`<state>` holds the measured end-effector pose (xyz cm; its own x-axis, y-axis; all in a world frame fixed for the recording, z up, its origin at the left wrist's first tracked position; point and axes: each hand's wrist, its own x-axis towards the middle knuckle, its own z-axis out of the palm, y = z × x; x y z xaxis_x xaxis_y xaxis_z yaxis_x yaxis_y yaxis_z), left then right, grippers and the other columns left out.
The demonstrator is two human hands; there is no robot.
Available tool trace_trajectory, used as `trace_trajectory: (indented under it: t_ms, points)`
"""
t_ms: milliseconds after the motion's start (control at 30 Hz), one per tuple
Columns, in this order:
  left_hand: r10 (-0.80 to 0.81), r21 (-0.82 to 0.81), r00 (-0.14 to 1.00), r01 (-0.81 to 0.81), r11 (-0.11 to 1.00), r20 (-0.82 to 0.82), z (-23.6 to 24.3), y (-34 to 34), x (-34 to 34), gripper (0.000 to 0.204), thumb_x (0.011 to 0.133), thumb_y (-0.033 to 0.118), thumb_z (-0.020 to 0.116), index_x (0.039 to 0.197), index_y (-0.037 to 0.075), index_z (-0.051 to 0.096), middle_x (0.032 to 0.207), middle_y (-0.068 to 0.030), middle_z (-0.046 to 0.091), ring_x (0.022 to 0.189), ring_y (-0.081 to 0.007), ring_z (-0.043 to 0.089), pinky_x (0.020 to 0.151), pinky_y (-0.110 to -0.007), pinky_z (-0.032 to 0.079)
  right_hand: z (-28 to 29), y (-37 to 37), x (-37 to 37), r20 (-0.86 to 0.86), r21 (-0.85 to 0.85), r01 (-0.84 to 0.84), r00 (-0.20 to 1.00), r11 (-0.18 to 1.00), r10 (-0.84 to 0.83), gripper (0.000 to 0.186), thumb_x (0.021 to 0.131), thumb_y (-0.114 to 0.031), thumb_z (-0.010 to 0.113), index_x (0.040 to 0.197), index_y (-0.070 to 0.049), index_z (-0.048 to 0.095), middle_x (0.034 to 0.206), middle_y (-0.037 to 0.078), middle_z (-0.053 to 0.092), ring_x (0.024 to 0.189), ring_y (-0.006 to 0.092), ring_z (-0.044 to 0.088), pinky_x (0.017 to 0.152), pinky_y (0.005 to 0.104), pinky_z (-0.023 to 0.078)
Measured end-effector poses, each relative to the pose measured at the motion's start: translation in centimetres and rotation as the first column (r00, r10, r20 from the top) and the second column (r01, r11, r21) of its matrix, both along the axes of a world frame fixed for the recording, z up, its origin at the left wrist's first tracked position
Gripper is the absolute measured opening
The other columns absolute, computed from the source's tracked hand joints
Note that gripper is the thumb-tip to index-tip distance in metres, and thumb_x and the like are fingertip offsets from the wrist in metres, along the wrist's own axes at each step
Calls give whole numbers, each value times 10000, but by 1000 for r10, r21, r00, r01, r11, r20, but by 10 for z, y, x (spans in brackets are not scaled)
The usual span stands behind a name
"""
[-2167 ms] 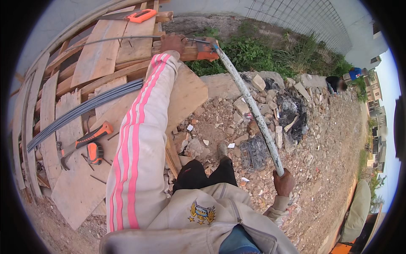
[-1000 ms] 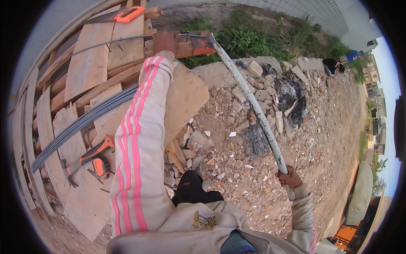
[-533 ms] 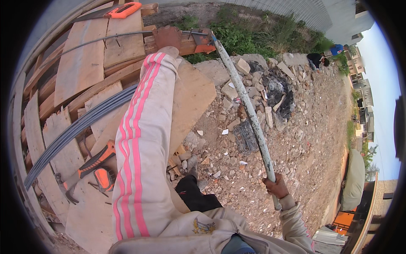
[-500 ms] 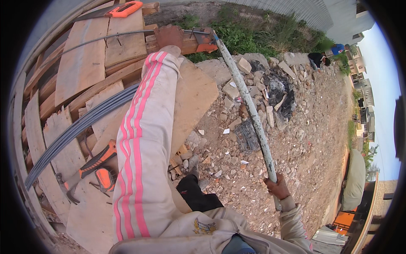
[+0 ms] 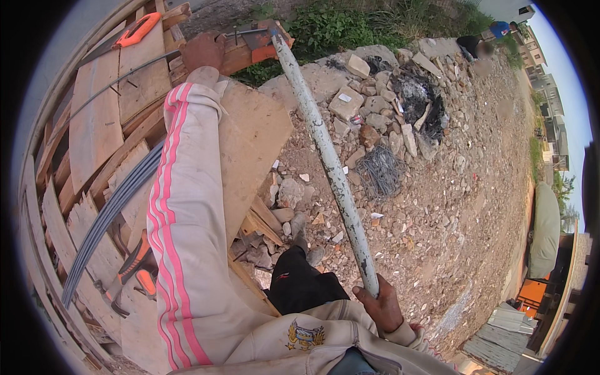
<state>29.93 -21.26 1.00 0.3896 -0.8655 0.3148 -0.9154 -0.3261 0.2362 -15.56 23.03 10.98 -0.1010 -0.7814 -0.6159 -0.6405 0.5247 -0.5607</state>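
My left hand (image 5: 204, 51) is closed around a thin steel rod (image 5: 147, 63) at the far end of the wooden bench, pressing it down near an orange metal tool (image 5: 262, 45). Across that tool the rod's tip pokes out. A long pipe (image 5: 325, 153) with chipped pale paint runs from the tool back toward my body. Its near end sits in my right hand (image 5: 382, 306), fingers wrapped round it, close to my chest. How the pipe joins the tool is too small to make out.
On the bench lie a handsaw (image 5: 139, 30), a bundle of steel rods (image 5: 112, 219), a claw hammer (image 5: 127, 270) and a partly hidden orange tape measure (image 5: 147, 282). Rubble (image 5: 369, 103) and tangled wire (image 5: 380, 172) cover the ground. People (image 5: 472, 47) are far off.
My right hand has come in toward my body with the pipe's near end. The pipe has swung relative to the rubble. The view has shifted; my left hand still grips the rod.
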Motion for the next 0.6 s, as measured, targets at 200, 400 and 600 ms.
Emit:
trace_trajectory:
  t_ms: [200,400,600]
  points:
    - [-7,-3,997,7,1000,81,1,4,-4,298,934,418,627,1163,273,752,1140,-62,738,1048,-291,700,1073,-583,383,-34,-68,-71,297,182,-64,955,981,7,376,859,-263,816,1048,26,665,669,29,574,552,79,525,486,281,415]
    - [-168,-53,981,173,984,93,8,5,2,240,969,334,601,1116,208,742,1134,-69,712,1112,-291,651,1070,-554,383,-96,-84,-90,181,-91,-50,981,995,66,343,841,-262,816,972,26,682,729,33,621,632,107,540,568,323,461]
    - [-298,-79,943,312,947,151,25,9,-7,166,957,235,619,1030,106,695,1056,-97,671,1055,-316,632,961,-473,474,-59,-99,-121,223,14,25,975,1000,-27,260,813,-182,794,925,11,661,711,7,589,646,84,513,572,302,442]
